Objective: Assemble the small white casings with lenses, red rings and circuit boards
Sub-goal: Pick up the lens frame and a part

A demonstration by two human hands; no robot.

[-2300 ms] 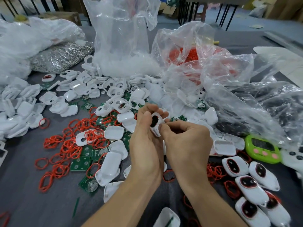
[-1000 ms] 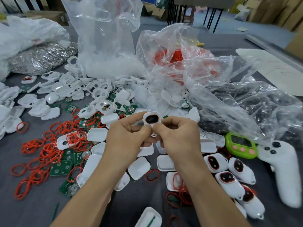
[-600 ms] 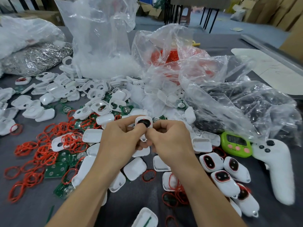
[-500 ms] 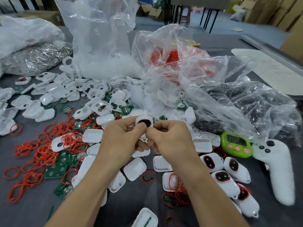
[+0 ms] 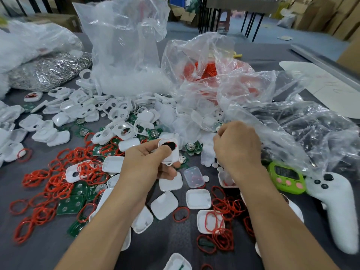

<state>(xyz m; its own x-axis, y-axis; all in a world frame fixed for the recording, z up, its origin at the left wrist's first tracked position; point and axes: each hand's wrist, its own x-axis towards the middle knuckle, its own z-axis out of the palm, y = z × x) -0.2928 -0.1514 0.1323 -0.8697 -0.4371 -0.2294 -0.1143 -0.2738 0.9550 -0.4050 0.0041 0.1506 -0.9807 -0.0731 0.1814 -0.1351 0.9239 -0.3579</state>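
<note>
Left hand (image 5: 148,161) grips white casing (image 5: 173,155), centre; right hand (image 5: 236,147), fingers curled, beside clear bag (image 5: 276,117); red rings (image 5: 58,184) scattered near left; green timer (image 5: 286,177) right

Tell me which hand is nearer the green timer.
Right. The right hand is up-left of the green timer, apart; the left hand is farther left, holding a white casing.

1 left hand (image 5: 144,164), 1 right hand (image 5: 236,148), 1 held casing (image 5: 169,152), 1 green timer (image 5: 285,177), 1 controller (image 5: 340,209)
</note>
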